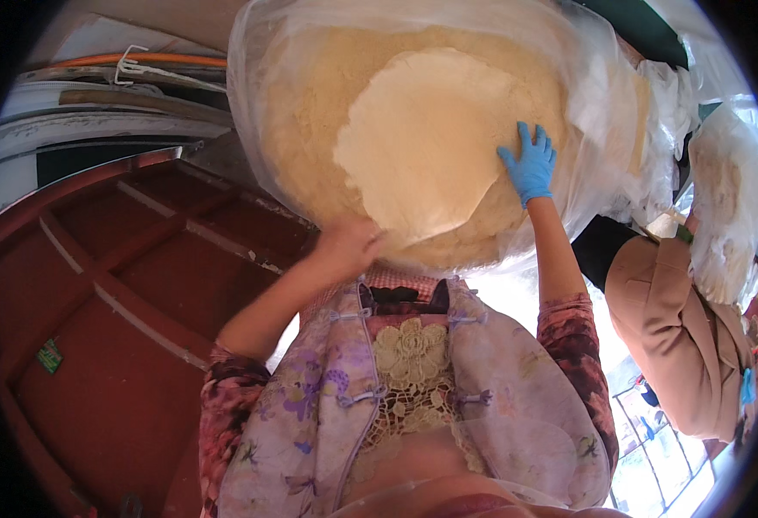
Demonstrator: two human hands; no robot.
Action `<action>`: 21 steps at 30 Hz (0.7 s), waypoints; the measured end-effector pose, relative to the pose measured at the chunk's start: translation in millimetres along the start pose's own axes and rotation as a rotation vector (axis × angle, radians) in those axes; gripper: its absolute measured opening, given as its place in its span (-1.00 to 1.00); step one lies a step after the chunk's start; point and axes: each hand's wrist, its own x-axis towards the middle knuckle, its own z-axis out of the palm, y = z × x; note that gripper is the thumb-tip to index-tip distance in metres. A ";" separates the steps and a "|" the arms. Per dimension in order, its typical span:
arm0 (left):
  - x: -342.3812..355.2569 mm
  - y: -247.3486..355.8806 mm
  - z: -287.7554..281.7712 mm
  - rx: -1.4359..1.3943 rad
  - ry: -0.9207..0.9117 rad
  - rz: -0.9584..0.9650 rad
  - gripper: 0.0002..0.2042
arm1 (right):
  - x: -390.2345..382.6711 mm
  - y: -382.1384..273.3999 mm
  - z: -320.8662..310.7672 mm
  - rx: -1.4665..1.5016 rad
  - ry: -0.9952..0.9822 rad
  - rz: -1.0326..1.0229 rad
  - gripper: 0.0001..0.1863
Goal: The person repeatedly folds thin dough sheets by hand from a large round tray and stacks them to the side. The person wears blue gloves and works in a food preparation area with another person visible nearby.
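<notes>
A pale, thin round flatbread sheet lies on top of a large stack of flatbreads. The stack sits inside a clear plastic bag. My left hand, bare, pinches the sheet's near lower edge. My right hand wears a blue glove. It rests flat on the sheet's right edge with its fingers spread. My flowered sleeves and lace-fronted top fill the lower middle of the picture.
A dark red panelled wooden surface fills the left side. At the right stands another person in tan clothing beside a second plastic-wrapped stack of flatbreads. Pipes and boards lie at the upper left.
</notes>
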 end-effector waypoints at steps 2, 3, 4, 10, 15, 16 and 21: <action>-7.2 -1.9 35.0 0.036 -0.171 -0.115 -0.72 | -12.3 -18.6 -5.8 0.156 0.106 -0.135 -0.29; -9.6 -5.9 48.4 -0.058 -0.112 -0.110 -0.72 | -17.1 -32.4 -9.3 0.226 0.120 -0.177 -0.30; -14.5 -8.2 60.8 -0.145 -0.066 -0.117 -0.72 | -29.4 -46.4 -12.5 0.333 0.082 -0.326 -0.31; -18.0 -12.6 78.6 -0.024 -0.158 -0.056 -0.74 | -66.8 -95.2 4.7 0.354 -0.162 -0.649 -0.28; -14.8 9.6 73.1 -0.031 0.016 0.129 -0.82 | -80.4 -74.6 -0.1 0.409 -0.306 -0.647 -0.27; -12.1 13.1 70.7 -0.020 0.050 0.159 -0.82 | -85.8 -72.2 -6.0 0.522 -0.396 -0.651 -0.25; -7.0 31.9 48.1 -0.038 0.077 0.221 -0.79 | -120.1 -83.9 -22.9 0.669 -0.552 -0.705 -0.16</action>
